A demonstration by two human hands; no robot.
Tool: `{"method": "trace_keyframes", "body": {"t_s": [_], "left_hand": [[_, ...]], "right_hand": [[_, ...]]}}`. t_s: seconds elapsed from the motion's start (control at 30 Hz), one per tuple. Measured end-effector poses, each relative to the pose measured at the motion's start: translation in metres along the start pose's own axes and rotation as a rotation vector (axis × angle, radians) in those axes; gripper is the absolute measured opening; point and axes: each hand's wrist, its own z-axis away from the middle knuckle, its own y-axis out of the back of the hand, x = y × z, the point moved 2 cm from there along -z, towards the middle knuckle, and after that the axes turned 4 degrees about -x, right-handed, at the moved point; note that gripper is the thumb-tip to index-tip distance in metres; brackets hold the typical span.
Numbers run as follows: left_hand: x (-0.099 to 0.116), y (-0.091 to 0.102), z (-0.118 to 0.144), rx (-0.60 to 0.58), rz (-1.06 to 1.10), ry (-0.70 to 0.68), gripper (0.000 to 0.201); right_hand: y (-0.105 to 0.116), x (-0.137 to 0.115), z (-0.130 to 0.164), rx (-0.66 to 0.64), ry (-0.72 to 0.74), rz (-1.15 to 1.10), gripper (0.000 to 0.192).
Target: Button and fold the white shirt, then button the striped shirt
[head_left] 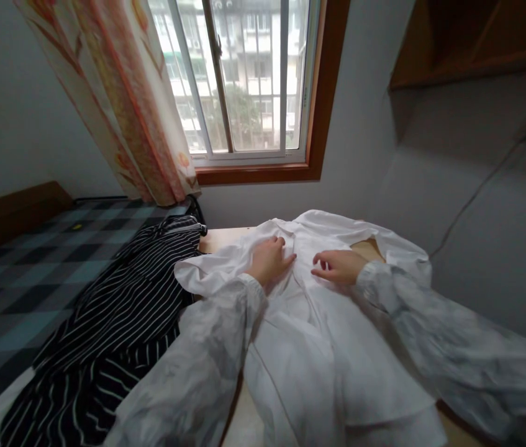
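Note:
A white long-sleeved shirt or coat (pixel 300 323) lies spread over a pale wooden table, its front seam running down the middle and its sleeves out to both sides. My left hand (pixel 269 259) rests on its upper front, left of the seam, with fingers apart and no cloth visibly gripped. Just right of the seam is my right hand (pixel 338 267), fingers loosely bent and apart, on or barely above the fabric; contact cannot be made out. Grey-white patterned sleeves cover both my forearms and hide part of the garment's sides.
A black garment with white stripes (pixel 127 292) lies at the left, beside a bed with a checked sheet (pixel 25 285). Ahead are a window (pixel 248 81) and a floral curtain (pixel 127 93). A wooden shelf (pixel 467 68) and a cable (pixel 477 192) are on the right wall.

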Motion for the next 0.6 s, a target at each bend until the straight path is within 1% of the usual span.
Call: {"method": "trace_keyframes", "body": {"t_s": [0.07,0.1,0.17,0.23,0.3,0.37,0.43,0.5,0.57,0.6], "left_hand": [[-0.004,-0.018,-0.007,0.019,0.006,0.042,0.05],[-0.005,-0.026,-0.009,0.036,0.012,0.048,0.046],[-0.009,-0.037,-0.009,0.07,0.034,0.045,0.032],[-0.012,-0.043,-0.007,0.088,0.07,0.042,0.019],[-0.016,-0.046,-0.006,0.093,0.108,0.062,0.017],[-0.02,-0.047,-0.005,0.107,0.142,0.139,0.02],[-0.025,-0.047,-0.005,0.133,0.182,0.253,0.026],[-0.031,-0.046,-0.007,0.162,0.226,0.353,0.031],[-0.035,-0.046,-0.008,0.19,0.262,0.409,0.036],[-0.037,-0.046,-0.008,0.201,0.275,0.424,0.039]], "right_hand": [[0.002,-0.001,-0.025,0.054,-0.07,0.013,0.033],[0.0,-0.001,-0.037,0.092,-0.088,0.006,0.031],[-0.007,0.001,-0.058,0.188,-0.101,-0.022,0.027],[-0.015,0.005,-0.078,0.295,-0.092,-0.048,0.029],[-0.024,0.009,-0.096,0.38,-0.091,-0.076,0.033],[-0.032,0.013,-0.112,0.429,-0.122,-0.112,0.035],[-0.036,0.016,-0.126,0.464,-0.183,-0.129,0.033],[-0.039,0.015,-0.137,0.493,-0.243,-0.11,0.039],[-0.04,0.011,-0.143,0.512,-0.287,-0.08,0.047],[-0.041,0.008,-0.145,0.508,-0.298,-0.074,0.046]]}}
